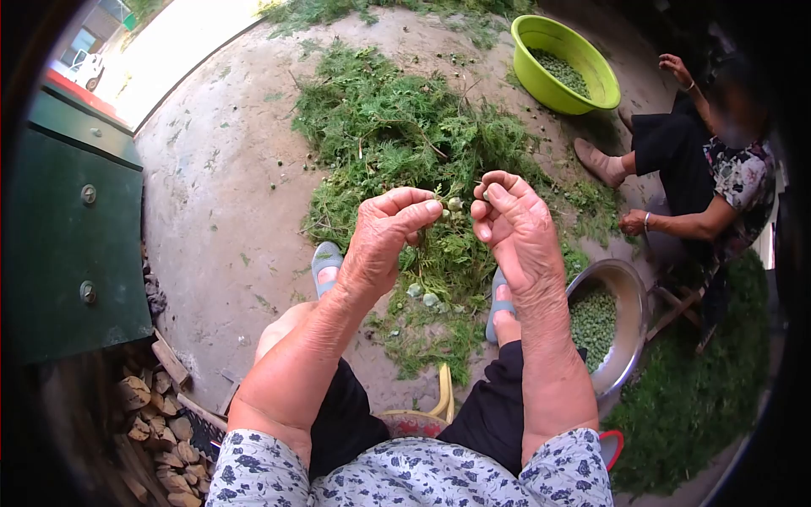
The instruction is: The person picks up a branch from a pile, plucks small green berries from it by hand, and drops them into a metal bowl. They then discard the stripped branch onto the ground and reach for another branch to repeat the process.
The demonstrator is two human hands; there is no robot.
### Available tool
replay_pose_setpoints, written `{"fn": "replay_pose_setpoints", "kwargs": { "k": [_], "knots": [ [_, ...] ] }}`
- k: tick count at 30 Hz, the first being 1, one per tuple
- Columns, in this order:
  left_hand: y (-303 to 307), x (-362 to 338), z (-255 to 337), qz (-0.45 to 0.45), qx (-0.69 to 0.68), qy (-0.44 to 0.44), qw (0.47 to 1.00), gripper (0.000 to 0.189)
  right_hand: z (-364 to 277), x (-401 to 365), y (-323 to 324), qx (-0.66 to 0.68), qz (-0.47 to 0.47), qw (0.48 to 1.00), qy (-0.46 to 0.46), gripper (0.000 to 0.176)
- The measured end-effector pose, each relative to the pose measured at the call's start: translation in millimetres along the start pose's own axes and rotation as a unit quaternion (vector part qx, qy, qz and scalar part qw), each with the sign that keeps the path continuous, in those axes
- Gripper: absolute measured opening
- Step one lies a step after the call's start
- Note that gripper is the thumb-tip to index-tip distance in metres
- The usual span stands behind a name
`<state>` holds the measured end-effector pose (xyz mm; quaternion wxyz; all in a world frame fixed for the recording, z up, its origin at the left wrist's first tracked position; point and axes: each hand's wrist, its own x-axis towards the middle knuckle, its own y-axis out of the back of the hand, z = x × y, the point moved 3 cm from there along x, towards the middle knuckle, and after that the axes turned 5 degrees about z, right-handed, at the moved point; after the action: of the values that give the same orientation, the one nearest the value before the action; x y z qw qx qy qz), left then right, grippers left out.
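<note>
Pinched between the thumb and forefinger of my left hand (390,230) is a conifer sprig, with small pale green cones (455,204) at its end. My right hand (519,226) is just to the right of the sprig, its fingers curled and thumb against the forefinger. Something tiny shows at those fingertips, too small to name. Below both hands, cut conifer branches (380,127) lie heaped on the floor between and beyond my feet. A few loose pale green cones (430,299) rest on the greenery there.
A metal basin (629,291) of green cones stands by my right leg. Farther off is a lime green tub (525,80) with more cones. Another person (718,169) sits at the right. A dark green metal cabinet (76,245) and split firewood (165,431) are at the left.
</note>
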<state>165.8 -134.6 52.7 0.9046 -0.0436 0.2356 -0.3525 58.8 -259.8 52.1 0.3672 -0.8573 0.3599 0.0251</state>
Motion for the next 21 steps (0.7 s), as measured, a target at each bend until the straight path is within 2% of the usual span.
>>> {"fn": "replay_pose_setpoints", "kwargs": {
  "k": [1, 3, 5, 10, 12, 14, 16, 19, 21],
  "knots": [
    [0, -1, 1, 0.001, 0.000, -0.002, 1.000, 0.017, 2, -1, -1, 0.000, -0.002, 1.000, 0.001, 0.017],
    [0, -1, 1, 0.011, 0.019, 0.004, 1.000, 0.019, 7, -5, -5, -0.092, -0.010, 0.996, -0.004, 0.022],
    [1, 2, -3, -0.004, 0.007, -0.014, 1.000, 0.018, 12, -8, -10, -0.096, -0.016, 0.995, -0.017, 0.024],
    [-5, 3, -8, -0.036, -0.024, -0.054, 0.998, 0.015, 16, -10, -11, -0.135, -0.009, 0.991, 0.002, 0.015],
    [0, 3, -4, -0.040, -0.002, -0.023, 0.999, 0.014, 15, -10, -8, -0.148, -0.016, 0.989, -0.002, 0.014],
    [0, 4, -7, -0.044, 0.020, 0.007, 0.999, 0.014, 20, -10, -5, -0.005, -0.034, 0.996, -0.084, 0.012],
    [-4, 6, -11, -0.036, -0.059, -0.021, 0.997, 0.016, 21, -9, -8, 0.010, -0.018, 0.997, -0.079, 0.013],
    [0, 1, -3, 0.004, 0.001, 0.007, 1.000, 0.016, 21, -9, -10, 0.017, -0.010, 0.997, -0.071, 0.016],
    [-1, 1, -3, -0.001, -0.018, 0.012, 1.000, 0.014, 22, -10, -12, 0.010, -0.017, 0.997, -0.069, 0.019]
  ]
}}
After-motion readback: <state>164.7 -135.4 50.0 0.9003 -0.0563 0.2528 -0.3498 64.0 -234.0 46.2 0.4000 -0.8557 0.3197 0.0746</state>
